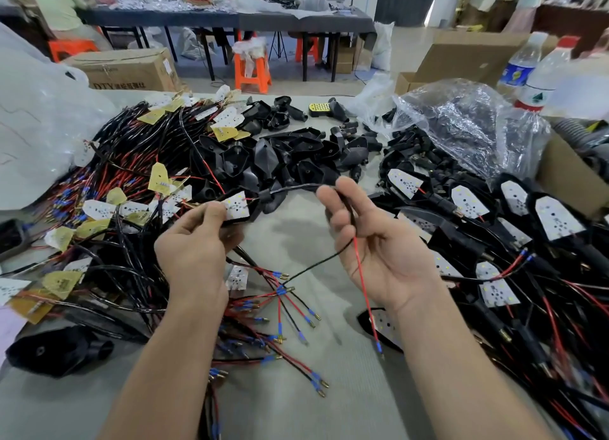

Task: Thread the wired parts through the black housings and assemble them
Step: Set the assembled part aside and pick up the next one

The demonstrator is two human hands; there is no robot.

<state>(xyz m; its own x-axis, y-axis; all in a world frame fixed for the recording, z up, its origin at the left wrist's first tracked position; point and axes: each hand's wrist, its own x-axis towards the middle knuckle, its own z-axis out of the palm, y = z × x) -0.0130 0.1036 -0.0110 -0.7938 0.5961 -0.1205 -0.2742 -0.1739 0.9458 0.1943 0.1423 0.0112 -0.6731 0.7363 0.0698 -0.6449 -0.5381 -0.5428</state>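
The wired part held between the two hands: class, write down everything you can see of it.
The wired part has a white dotted board sitting in a black, plastic-looking housing, pinched by the left hand above the table. A black sheathed cable leaves the housing and arcs across to the right hand, which holds it between thumb and fingers. There it splits: a red wire hangs down to a blue-sleeved metal tip, and a thin black wire trails down-left.

Assembly workshop, wire heaps (131,163), cartons (125,69)
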